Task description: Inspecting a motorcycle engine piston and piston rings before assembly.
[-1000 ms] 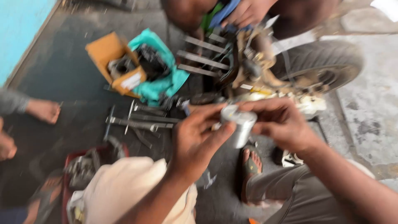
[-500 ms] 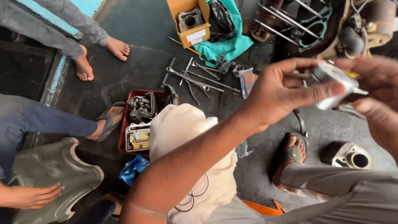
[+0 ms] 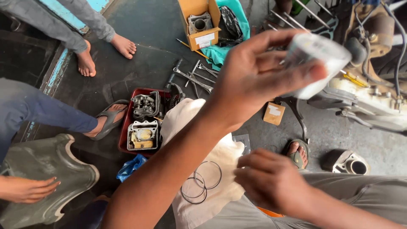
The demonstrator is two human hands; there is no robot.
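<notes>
The left hand [image 3: 258,76] holds a blurred pale metal cylinder [image 3: 316,63] up near the camera, its fingers [image 3: 292,78] clamped around it: thumb along the underside, the others over the top. The cylinder's long axis runs from the fingertips outward, tilted down to the right, its far end pointing toward the stripped engine [image 3: 373,85] beyond. The right hand [image 3: 271,180] hangs below, fingers curled together and empty, just beside the thin rings [image 3: 201,182] on the cream cloth [image 3: 220,157]. Half a second ago both hands held the cylinder; now only the left does
</notes>
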